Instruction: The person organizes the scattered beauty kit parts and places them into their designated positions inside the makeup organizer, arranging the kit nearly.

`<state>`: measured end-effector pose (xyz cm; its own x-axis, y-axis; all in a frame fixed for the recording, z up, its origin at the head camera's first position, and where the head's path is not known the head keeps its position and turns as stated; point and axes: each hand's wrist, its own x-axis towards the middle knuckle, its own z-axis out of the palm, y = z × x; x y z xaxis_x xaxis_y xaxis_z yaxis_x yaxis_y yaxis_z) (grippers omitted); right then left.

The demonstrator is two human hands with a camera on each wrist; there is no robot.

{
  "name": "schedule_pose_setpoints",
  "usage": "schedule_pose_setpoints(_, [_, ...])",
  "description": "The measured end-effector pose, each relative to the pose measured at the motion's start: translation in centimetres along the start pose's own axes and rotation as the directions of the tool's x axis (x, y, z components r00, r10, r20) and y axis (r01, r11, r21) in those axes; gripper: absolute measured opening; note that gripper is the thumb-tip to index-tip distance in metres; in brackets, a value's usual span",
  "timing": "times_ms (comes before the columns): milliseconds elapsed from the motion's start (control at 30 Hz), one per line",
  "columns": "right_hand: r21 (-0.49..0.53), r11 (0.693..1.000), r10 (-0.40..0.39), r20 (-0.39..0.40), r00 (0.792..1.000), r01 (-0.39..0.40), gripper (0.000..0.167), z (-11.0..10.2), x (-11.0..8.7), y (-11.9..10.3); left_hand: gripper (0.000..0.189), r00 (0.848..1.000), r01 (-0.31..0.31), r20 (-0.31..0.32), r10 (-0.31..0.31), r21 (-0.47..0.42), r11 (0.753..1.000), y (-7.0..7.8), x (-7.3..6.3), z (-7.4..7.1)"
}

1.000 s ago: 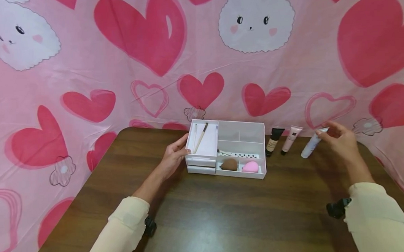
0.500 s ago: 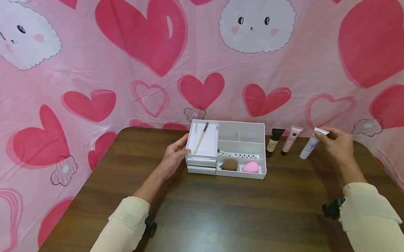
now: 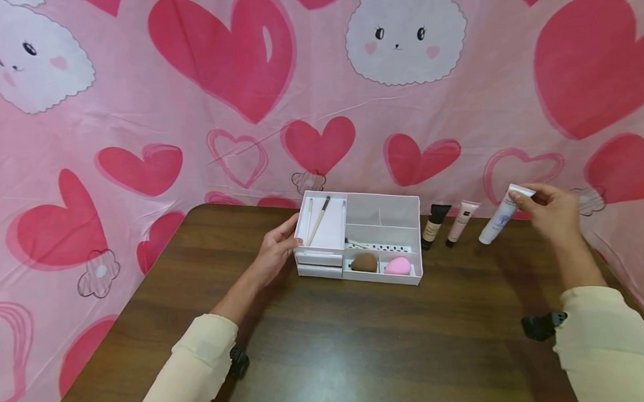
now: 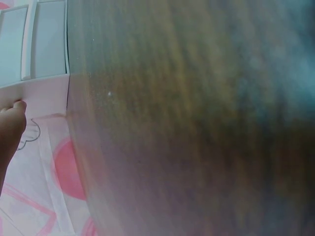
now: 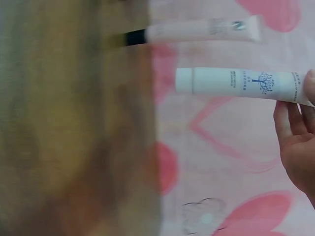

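Note:
In the head view my right hand [image 3: 556,213] pinches a white squeeze tube [image 3: 502,219] by its flat crimped end, thumb in front. The tube tilts with its cap end down; its blue tree print faces the camera in the right wrist view, where the tube [image 5: 236,82] hangs clear of the tabletop. My left hand [image 3: 274,247] rests against the left side of a white makeup organizer [image 3: 379,212], thumb near the front corner. The left wrist view shows only the thumb [image 4: 14,120] against the organizer's side wall [image 4: 44,96]; the other fingers are hidden.
A black-capped beige tube [image 3: 434,225] and a pink tube [image 3: 461,223] stand right of the organizer. Brushes [image 3: 320,220] lie on its top; a brown sponge [image 3: 365,262] and a pink sponge [image 3: 398,266] sit in front compartments. A heart-print cloth [image 3: 316,92] hangs behind the wooden table [image 3: 319,347].
My right hand has come to the white tube, taken its crimped end between thumb and fingers, and raised it slightly off the table. The left hand and organizer have stayed in place.

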<state>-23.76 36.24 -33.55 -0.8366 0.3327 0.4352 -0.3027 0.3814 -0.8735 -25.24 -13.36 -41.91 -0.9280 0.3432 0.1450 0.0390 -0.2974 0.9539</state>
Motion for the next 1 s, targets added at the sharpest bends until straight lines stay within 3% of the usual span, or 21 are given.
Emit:
schedule_pose_setpoints(67, [-0.027, 0.999, -0.028, 0.025, 0.999, 0.028, 0.047, -0.2, 0.4, -1.1, 0.071, 1.000, 0.000, 0.002, 0.000, 0.002, 1.000, 0.0, 0.0, -0.1])
schedule_pose_setpoints(233, [0.031, 0.999, -0.013, 0.073, 0.997, 0.011, 0.033, -0.4, 0.9, -4.4, 0.071, 1.000, -0.002, 0.004, 0.002, -0.006, 1.000, 0.0, 0.0, -0.1])
schedule_pose_setpoints(433, [-0.030, 0.999, -0.008, 0.132, 0.991, 0.012, 0.030, 0.1, 1.2, -8.6, 0.070, 1.000, -0.008, 0.012, 0.008, 0.002, 1.000, -0.1, 0.2, -0.3])
schedule_pose_setpoints(500, [0.011, 1.000, -0.022, 0.169, 0.985, 0.020, 0.028, 0.7, 1.4, -9.7, 0.071, 1.000, -0.009, 0.011, 0.009, -0.003, 1.000, -0.1, 0.2, -0.3])
schedule_pose_setpoints(667, [0.180, 0.983, -0.065, 0.245, 0.967, 0.020, 0.024, 3.9, 1.5, -11.6, 0.072, 1.000, -0.012, 0.014, 0.012, -0.012, 1.000, -0.1, 0.2, -0.3])
schedule_pose_setpoints(833, [0.278, 0.960, -0.070, 0.302, 0.951, -0.018, 0.023, 8.1, 1.2, -12.1, 0.073, 1.000, -0.009, 0.012, 0.010, -0.008, 1.000, -0.2, 0.2, -0.4])
schedule_pose_setpoints(1000, [0.168, 0.986, -0.036, 0.334, 0.942, -0.022, 0.011, 12.0, 0.9, -12.2, 0.072, 1.000, -0.004, 0.020, 0.004, -0.003, 1.000, -0.2, 0.2, -0.3])
